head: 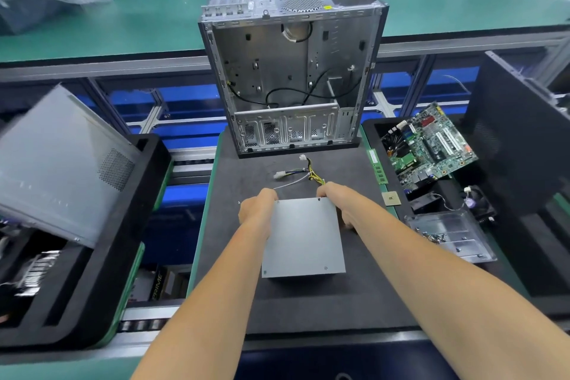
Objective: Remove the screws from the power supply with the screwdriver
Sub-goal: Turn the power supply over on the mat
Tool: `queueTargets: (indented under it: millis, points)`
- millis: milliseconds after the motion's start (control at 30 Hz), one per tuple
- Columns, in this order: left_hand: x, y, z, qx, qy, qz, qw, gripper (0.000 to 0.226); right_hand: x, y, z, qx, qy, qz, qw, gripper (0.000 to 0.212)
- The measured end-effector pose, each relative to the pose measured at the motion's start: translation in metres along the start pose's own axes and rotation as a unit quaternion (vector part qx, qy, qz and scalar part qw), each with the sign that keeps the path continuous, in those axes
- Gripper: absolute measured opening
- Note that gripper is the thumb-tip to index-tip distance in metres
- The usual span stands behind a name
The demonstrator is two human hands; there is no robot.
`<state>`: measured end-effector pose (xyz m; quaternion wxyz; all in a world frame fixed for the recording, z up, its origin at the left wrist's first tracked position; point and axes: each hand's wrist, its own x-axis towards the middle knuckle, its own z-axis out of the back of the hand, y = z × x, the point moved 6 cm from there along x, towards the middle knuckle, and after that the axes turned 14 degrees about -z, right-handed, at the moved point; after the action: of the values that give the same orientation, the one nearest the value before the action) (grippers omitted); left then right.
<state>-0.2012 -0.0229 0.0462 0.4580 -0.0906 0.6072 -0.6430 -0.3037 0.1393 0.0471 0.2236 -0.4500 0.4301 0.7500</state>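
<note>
A grey metal power supply [303,236] lies flat on the black work mat [308,302], with small screws showing at its top corners and near its front corners. Its bundle of yellow, black and white cables [303,171] trails away from its far edge. My left hand [257,210] grips the far left corner of the box. My right hand [337,203] grips the far right corner and side, its fingers curled down over the edge. No screwdriver is in view.
An open, emptied computer case [293,71] stands at the mat's far edge. To the right lie a memory stick [377,165], a processor chip [391,198], a motherboard [431,145], a fan [476,202] and a metal tray with screws [450,234]. A grey side panel [61,163] leans at left.
</note>
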Motion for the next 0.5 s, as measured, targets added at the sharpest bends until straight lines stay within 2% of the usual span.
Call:
queueTargets:
  millis: [133, 333, 500]
  points:
    - [-0.0003, -0.0041, 0.0000, 0.021, 0.018, -0.003, 1.000, 0.046, 0.0009, 0.0002, 0.0003, 0.031, 0.001, 0.010, 0.999, 0.025]
    - [-0.0015, -0.0031, -0.0051, 0.012, 0.025, 0.001, 1.000, 0.051, -0.0031, -0.0051, 0.0054, -0.001, 0.008, -0.005, 1.000, 0.016]
    - [-0.0009, -0.0012, -0.0037, 0.007, 0.009, -0.001, 1.000, 0.042, 0.0017, -0.0069, 0.0057, 0.028, 0.002, 0.003, 1.000, 0.025]
